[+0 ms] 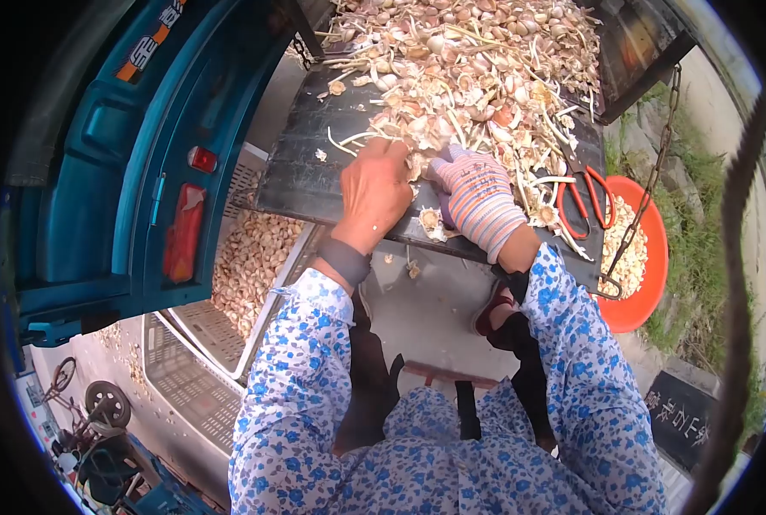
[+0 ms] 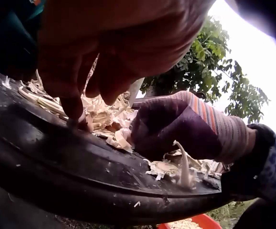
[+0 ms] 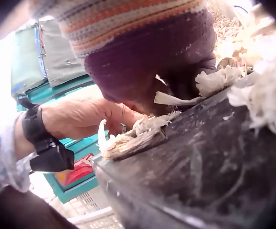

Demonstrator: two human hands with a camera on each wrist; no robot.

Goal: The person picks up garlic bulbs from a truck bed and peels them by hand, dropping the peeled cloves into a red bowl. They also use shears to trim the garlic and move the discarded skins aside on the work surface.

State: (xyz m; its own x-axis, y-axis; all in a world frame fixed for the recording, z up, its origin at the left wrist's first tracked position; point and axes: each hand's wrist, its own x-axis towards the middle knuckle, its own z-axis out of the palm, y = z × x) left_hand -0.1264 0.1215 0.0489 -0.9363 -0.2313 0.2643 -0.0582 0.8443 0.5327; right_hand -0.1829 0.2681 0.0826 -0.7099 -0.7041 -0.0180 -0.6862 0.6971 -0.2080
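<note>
My bare left hand reaches down to the dark tray board at the front of the garlic pile. Its fingertips touch down among papery peel in the left wrist view; whether they pinch a clove there I cannot tell. Close beside it, my right hand wears a striped knit glove with a purple palm. Its curled fingers grip a piece of garlic husk low over the board. A dry garlic stalk with its root plate lies by the gloved hand. Loose garlic cloves and skins heap up behind both hands.
Red-handled shears lie at the board's right, near a hanging chain. Below stands an orange basin of cloves. To the left, a plastic crate of cloves sits beside a teal vehicle side.
</note>
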